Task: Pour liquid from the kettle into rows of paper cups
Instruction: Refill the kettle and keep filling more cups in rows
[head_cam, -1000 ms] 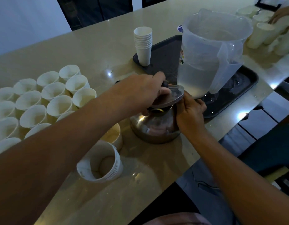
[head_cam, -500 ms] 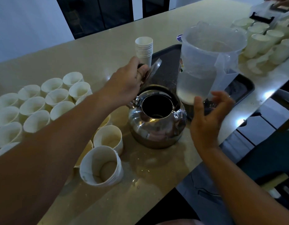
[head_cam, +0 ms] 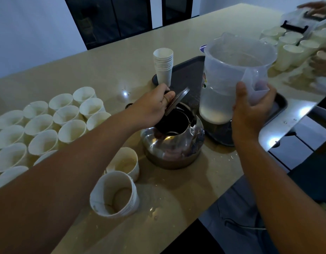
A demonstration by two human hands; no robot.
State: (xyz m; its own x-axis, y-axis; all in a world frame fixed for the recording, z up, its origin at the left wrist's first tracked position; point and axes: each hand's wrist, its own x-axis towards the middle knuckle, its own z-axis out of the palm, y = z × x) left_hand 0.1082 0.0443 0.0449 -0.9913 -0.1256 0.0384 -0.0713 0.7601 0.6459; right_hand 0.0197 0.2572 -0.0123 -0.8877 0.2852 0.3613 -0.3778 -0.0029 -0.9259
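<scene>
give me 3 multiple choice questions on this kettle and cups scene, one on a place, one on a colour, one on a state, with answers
1. Where does the plastic jug stand?
A. on the dark tray
B. among the rows of cups
C. on the floor

2. What colour is the kettle?
A. red
B. shiny silver
C. matte green

3. What is the state of the kettle's lid?
A. shut tight
B. lying on the table
C. lifted off the opening, held by the left hand

Answers:
1. A, its base sits on the tray beside the stack of paper cups.
2. B, its body is mirror-like metal.
3. C, the dark opening shows, with the lid tilted in the left hand while the right hand grips the jug's handle.
</scene>
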